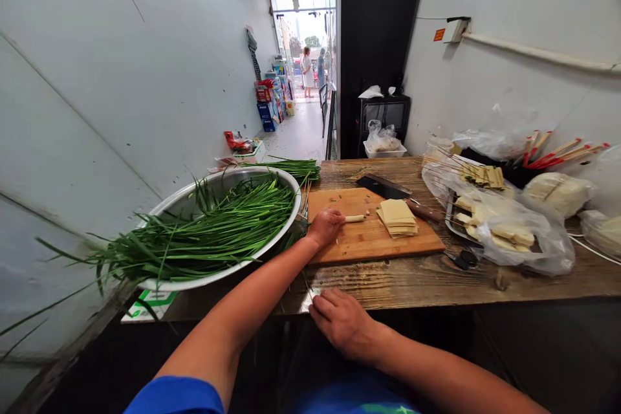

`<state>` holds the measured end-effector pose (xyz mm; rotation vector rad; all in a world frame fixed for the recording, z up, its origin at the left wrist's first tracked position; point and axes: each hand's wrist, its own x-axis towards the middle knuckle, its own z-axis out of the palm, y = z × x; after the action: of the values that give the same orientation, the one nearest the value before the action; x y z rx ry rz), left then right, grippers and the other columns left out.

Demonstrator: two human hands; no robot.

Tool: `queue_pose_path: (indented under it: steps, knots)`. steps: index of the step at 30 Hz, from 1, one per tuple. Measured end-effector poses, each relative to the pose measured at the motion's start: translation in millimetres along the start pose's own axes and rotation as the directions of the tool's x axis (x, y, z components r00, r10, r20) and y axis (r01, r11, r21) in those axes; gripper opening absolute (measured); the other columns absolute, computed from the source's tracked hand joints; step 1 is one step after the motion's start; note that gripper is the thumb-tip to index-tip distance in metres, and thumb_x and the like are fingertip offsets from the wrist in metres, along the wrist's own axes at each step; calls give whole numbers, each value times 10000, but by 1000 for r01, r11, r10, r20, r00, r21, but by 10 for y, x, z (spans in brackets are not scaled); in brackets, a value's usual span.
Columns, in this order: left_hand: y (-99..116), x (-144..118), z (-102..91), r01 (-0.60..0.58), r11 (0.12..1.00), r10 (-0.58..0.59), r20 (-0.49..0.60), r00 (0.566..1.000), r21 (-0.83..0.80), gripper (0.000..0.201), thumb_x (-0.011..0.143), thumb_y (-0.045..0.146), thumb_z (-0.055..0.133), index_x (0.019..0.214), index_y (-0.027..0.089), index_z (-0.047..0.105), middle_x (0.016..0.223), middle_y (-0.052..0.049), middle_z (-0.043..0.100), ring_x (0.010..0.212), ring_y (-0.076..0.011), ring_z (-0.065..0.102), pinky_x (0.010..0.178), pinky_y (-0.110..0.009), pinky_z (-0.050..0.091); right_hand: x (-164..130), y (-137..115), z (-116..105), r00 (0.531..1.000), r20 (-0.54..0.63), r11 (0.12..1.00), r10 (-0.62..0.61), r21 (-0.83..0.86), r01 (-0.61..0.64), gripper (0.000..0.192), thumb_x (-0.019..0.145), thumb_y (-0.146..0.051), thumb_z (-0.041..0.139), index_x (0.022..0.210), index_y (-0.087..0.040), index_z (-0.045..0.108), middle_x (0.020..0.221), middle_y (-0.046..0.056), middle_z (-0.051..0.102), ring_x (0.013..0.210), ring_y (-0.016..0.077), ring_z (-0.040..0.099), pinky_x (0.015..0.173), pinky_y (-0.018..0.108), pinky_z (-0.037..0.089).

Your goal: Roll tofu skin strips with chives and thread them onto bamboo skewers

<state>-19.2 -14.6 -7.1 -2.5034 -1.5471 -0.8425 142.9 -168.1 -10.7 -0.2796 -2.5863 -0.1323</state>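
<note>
- Left hand (324,228), frame centre: closed around one end of a pale roll (354,218), which lies on the board (369,242).
- Right hand (343,322), lower centre: fingers curled at the worktop (412,281) edge, pinching a thin skewer (306,284).
- Stack of pale sheets (398,217): on the board, just right of the roll.
- Cleaver (394,192): upper board edge.
- Bowl (169,207) of chives (213,226): left of the board.
</note>
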Motion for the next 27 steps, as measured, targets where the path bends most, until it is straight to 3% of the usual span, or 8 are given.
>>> queue_pose_path:
  steps: [4,7,11,15,17,23,25,27]
  knots:
    - [5,2,-4,19,1000,-19,11,1000,-24,219,844,207,518,726,176,700,812,-54,665,777,-149,581,739,-260,443,-110,-14,-98,996,-53,998,69,17,-68,119,844,-152,504,744,-154,569,713,32,560,668,157,471,607,289,367]
    - [23,6,-25,32,999,-31,15,999,-34,195,834,197,529,750,172,703,819,-61,664,776,-154,576,724,-265,441,8,-34,-146,970,34,970,239,37,-240,124,822,-231,557,718,-163,560,712,42,571,694,173,504,613,292,399]
    - [46,7,-60,50,998,-50,25,998,-40,187,840,201,523,794,179,703,836,-57,660,782,-153,568,732,-268,434,269,-6,-135,870,246,904,427,-87,-419,73,796,-114,539,761,-124,603,740,97,620,706,196,574,584,290,427]
    - [49,8,-65,58,997,-57,20,998,-47,197,843,206,521,789,179,708,821,-50,656,773,-147,562,727,-259,428,353,84,-215,749,443,866,493,-174,-468,157,740,-1,506,784,-79,634,737,143,653,665,203,616,534,272,431]
    - [43,9,-54,65,996,-65,10,998,-56,196,839,216,531,780,177,713,804,-48,654,762,-146,559,715,-254,426,302,112,-289,719,493,867,490,-185,-463,146,705,-1,533,750,-87,642,727,141,664,645,205,624,515,263,427]
    - [16,17,-21,95,988,-98,-14,995,-119,137,804,217,587,816,182,719,817,-36,657,767,-137,570,715,-240,433,27,22,-422,725,522,892,449,-217,-396,152,676,18,543,657,-107,627,634,95,644,542,177,589,448,252,377]
    - [8,22,-16,97,989,-99,-5,995,-113,139,804,217,586,808,179,720,813,-37,654,760,-137,568,710,-241,433,15,-29,-440,743,448,867,498,-226,-444,85,720,-47,567,705,-111,622,669,90,638,558,177,580,475,263,388]
    - [3,28,-13,94,990,-94,5,996,-103,144,807,217,581,806,181,720,815,-39,653,768,-140,568,720,-246,432,71,-63,-437,789,343,860,509,-164,-483,57,772,-177,589,754,-126,607,732,86,628,635,187,586,536,274,411]
